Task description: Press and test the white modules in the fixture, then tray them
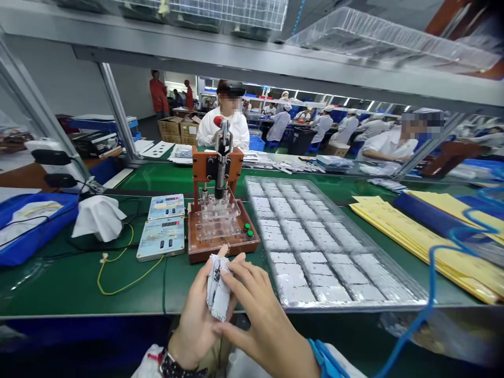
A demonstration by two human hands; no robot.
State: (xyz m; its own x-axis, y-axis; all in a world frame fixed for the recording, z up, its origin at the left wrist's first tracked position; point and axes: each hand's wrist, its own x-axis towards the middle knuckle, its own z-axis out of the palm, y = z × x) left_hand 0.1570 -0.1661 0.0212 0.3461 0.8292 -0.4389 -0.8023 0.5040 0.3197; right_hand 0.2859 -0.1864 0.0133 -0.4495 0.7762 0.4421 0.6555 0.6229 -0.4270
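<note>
My left hand [195, 320] holds a small white circuit board [218, 299] in front of the bench edge, its palm and fingers cupped around the piece. From the right, my right hand [262, 302] reaches over with its fingertips on the board's upper part; its thumb lies near the lower end. Dark components show along the middle of the board. Just beyond my hands stands a test fixture [218, 210] with a brown base, clear plates, a toggle clamp and two green buttons. To the right lies a clear tray [275, 302] filled with rows of white boards.
Two meter boxes [161, 239] with wires sit left of the fixture. A blue bin [66, 210] is at far left. Yellow sheets [386, 226] and a blue coiled cord [432, 278] are at right. A shelf beam [236, 50] crosses overhead. Co-workers sit beyond the bench.
</note>
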